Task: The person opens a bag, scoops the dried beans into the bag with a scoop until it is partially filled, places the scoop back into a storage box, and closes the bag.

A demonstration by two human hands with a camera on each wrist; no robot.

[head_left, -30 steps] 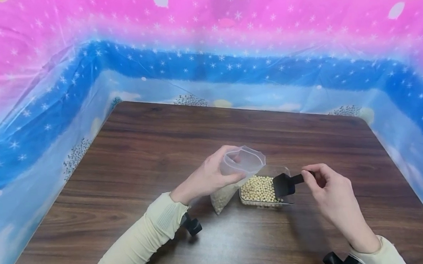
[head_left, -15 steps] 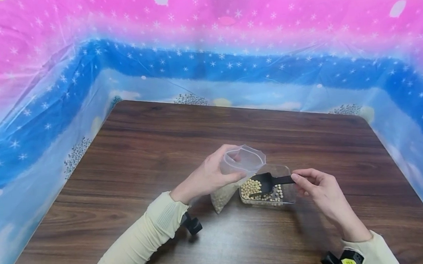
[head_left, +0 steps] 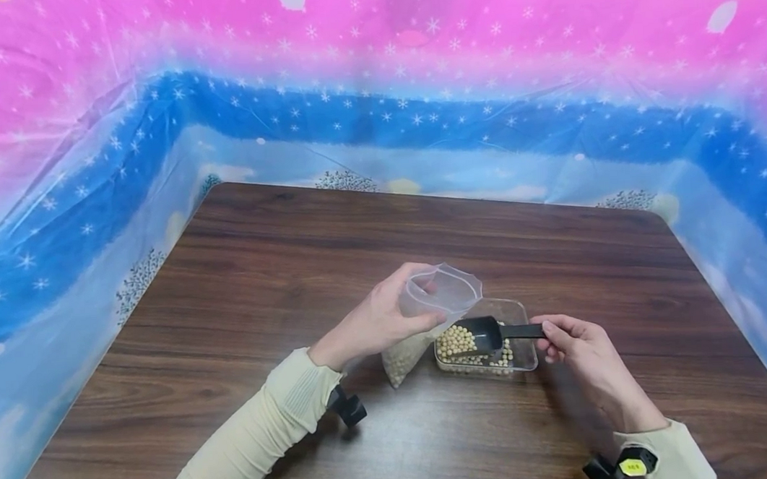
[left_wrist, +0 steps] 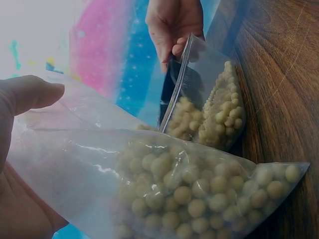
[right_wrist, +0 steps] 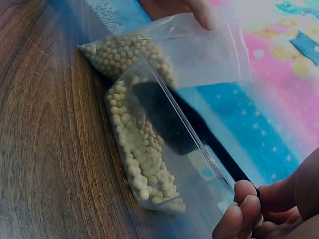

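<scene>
My left hand (head_left: 387, 311) grips a clear plastic bag (head_left: 448, 290) near its open mouth. Pale round beans, probably soybeans, fill the bag's lower part (left_wrist: 189, 194), which rests on the table. Just right of it stands a clear rectangular container (head_left: 524, 351) holding more beans (right_wrist: 142, 164). Pinched at the handle by my right hand (head_left: 591, 351) is a black scoop (head_left: 489, 334), its blade down inside the container with beans at its front edge. In the right wrist view the scoop (right_wrist: 169, 119) shows through the container wall.
The dark wood-grain table (head_left: 281, 274) extends around the bag and container. A pink and blue snowflake-patterned cloth (head_left: 364, 117) hangs behind and beside it. Each wrist wears a black camera mount (head_left: 348, 408).
My right hand has moved left, pushing the scoop through the beans toward the bag, then drawn back slightly with the scoop tilted. The left hand and bag have stayed put.
</scene>
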